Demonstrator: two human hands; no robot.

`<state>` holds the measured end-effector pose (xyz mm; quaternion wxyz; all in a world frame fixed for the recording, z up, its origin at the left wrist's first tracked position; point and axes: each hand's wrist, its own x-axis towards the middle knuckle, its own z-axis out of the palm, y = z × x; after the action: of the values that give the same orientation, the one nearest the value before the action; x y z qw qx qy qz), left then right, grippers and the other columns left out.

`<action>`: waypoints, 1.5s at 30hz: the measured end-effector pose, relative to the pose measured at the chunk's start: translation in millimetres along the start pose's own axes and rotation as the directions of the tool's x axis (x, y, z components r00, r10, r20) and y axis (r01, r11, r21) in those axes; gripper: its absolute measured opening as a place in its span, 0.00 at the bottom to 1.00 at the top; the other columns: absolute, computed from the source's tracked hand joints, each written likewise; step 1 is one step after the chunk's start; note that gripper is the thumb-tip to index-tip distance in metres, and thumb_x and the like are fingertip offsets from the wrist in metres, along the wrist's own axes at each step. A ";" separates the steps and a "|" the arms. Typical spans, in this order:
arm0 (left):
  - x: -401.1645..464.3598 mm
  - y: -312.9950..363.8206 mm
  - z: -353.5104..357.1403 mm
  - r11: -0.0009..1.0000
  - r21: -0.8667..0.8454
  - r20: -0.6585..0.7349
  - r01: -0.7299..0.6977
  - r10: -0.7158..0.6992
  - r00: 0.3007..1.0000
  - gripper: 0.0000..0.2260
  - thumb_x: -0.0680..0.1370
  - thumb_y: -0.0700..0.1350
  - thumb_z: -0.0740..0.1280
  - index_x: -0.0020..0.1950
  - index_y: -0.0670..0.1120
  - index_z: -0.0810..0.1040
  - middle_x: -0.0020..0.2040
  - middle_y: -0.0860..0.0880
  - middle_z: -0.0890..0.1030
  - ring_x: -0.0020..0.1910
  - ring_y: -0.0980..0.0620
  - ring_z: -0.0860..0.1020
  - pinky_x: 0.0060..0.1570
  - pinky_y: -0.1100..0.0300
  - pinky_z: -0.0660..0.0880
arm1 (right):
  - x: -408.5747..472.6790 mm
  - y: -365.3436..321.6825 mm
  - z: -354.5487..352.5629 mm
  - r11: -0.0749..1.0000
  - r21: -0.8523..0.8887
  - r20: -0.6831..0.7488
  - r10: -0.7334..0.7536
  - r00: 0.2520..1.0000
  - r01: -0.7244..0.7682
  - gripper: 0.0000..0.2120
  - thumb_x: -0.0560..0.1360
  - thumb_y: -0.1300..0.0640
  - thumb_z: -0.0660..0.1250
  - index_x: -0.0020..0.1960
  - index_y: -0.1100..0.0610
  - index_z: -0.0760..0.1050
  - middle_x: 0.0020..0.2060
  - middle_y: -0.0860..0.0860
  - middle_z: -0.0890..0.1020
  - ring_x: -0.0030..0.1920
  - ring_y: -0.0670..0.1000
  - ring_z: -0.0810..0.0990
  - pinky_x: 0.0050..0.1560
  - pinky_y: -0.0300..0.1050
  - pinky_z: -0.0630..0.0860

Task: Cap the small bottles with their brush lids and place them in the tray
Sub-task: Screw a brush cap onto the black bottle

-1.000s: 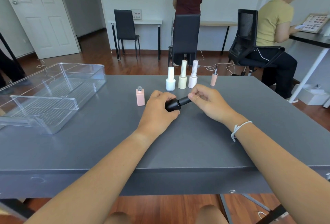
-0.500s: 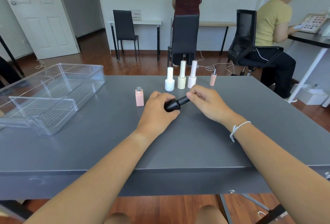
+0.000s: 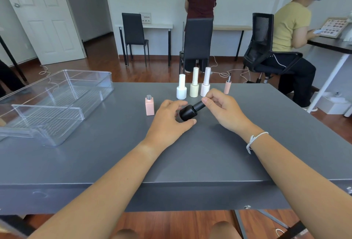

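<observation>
A black bottle [image 3: 188,113] lies tilted between my hands above the grey table [image 3: 209,158]. My left hand [image 3: 167,122] grips its round body, and my right hand [image 3: 222,109] pinches its black brush lid [image 3: 199,105]. Behind them stand a capped white bottle [image 3: 181,90], a capped cream bottle [image 3: 194,86] and a capped pale pink bottle [image 3: 205,84]. An uncapped pink square bottle [image 3: 149,105] stands to the left. A pink brush lid [image 3: 227,85] stands upside down at the right. The clear plastic tray [image 3: 57,103] sits at the table's left.
The tray has a clear divider and a ribbed floor. Beyond the table are black chairs [image 3: 197,42], a person standing with their back turned and a seated person at a desk on the right. Cables trail on the wooden floor.
My left hand's fingers have opened slightly around the black bottle's body, and more of the bottle shows. My right hand stays on the lid.
</observation>
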<state>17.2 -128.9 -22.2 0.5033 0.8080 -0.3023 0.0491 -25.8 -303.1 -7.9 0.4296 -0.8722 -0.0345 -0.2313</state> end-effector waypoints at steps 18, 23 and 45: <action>20.9 -57.0 -70.4 0.958 -0.054 -0.141 0.281 -0.286 0.948 0.26 0.70 0.52 0.71 0.66 0.55 0.68 0.61 0.54 0.71 0.52 0.55 0.74 0.50 0.62 0.67 | 40.2 -18.9 19.1 0.999 -0.032 0.019 -0.037 0.999 0.038 0.07 0.76 0.52 0.62 0.44 0.55 0.72 0.35 0.47 0.72 0.37 0.57 0.75 0.41 0.44 0.69; 24.9 -62.0 -73.6 0.948 0.036 -0.007 0.316 -0.315 0.949 0.34 0.66 0.57 0.73 0.69 0.56 0.65 0.65 0.57 0.72 0.55 0.56 0.72 0.54 0.62 0.65 | 70.4 -30.3 30.2 0.989 -0.136 0.043 -0.056 0.998 0.062 0.03 0.76 0.50 0.63 0.45 0.49 0.73 0.38 0.43 0.74 0.32 0.40 0.70 0.39 0.40 0.68; 27.2 -65.4 -67.0 0.965 0.121 -0.043 0.232 -0.229 0.973 0.14 0.70 0.54 0.70 0.55 0.59 0.75 0.44 0.64 0.76 0.46 0.60 0.73 0.39 0.69 0.66 | 112.4 -36.7 72.9 0.919 -0.378 -0.053 0.101 0.993 -0.114 0.10 0.76 0.48 0.62 0.51 0.53 0.77 0.42 0.50 0.78 0.45 0.53 0.76 0.41 0.42 0.68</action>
<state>89.6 -64.0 -30.3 0.4580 0.8670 -0.1954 0.0207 92.1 -239.8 29.5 0.2647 -0.9357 0.0659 -0.2237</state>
